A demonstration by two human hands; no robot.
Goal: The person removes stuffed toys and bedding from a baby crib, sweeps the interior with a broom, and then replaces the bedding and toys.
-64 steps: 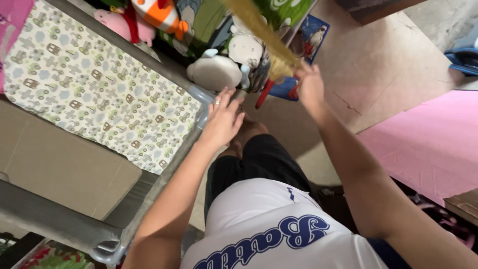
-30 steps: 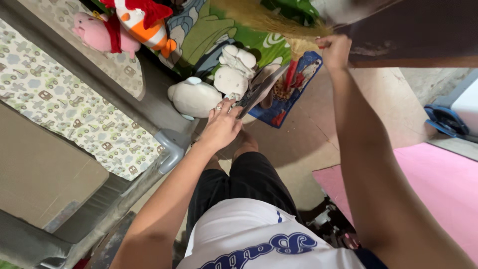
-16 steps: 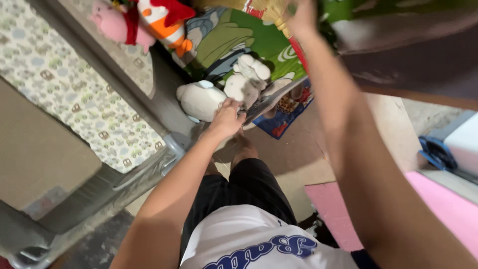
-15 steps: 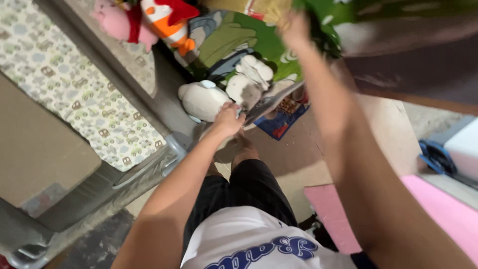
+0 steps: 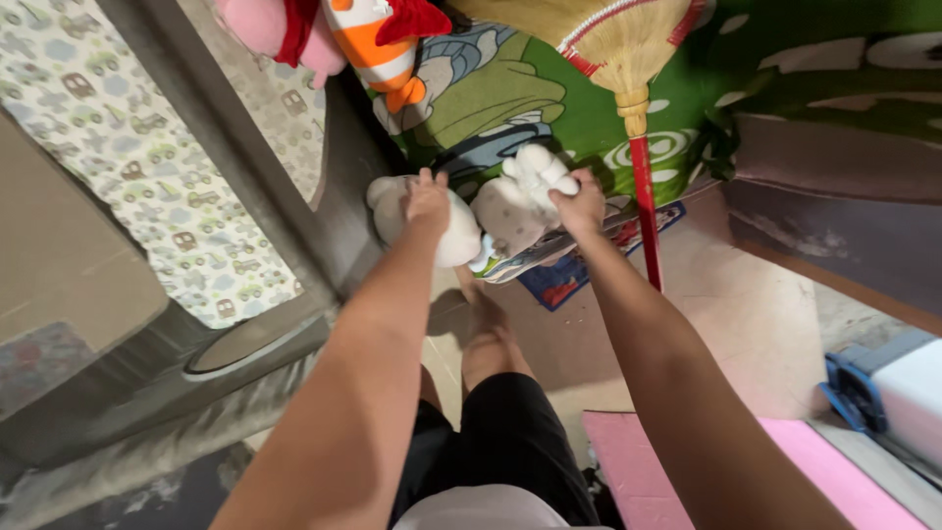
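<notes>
Head view, left hand: your left hand (image 5: pixel 428 199) lies on top of the white plush toy (image 5: pixel 446 231), fingers curled over its rounded body.
Head view, right hand: your right hand (image 5: pixel 581 204) grips the grey-white plush toy (image 5: pixel 518 196) from the right side, fingers closed into its fur.
Toys: the two sit side by side, touching, at the foot of the green cartoon mat (image 5: pixel 549 88), just beside the grey bed frame (image 5: pixel 265 196).
Broom: a straw broom (image 5: pixel 628 59) with a red handle leans against the mat, just right of your right hand.
Nearby: a pink plush (image 5: pixel 257 22) and an orange striped plush (image 5: pixel 373 49) sit above; a pink floor mat (image 5: pixel 638 461) lies at your feet.
</notes>
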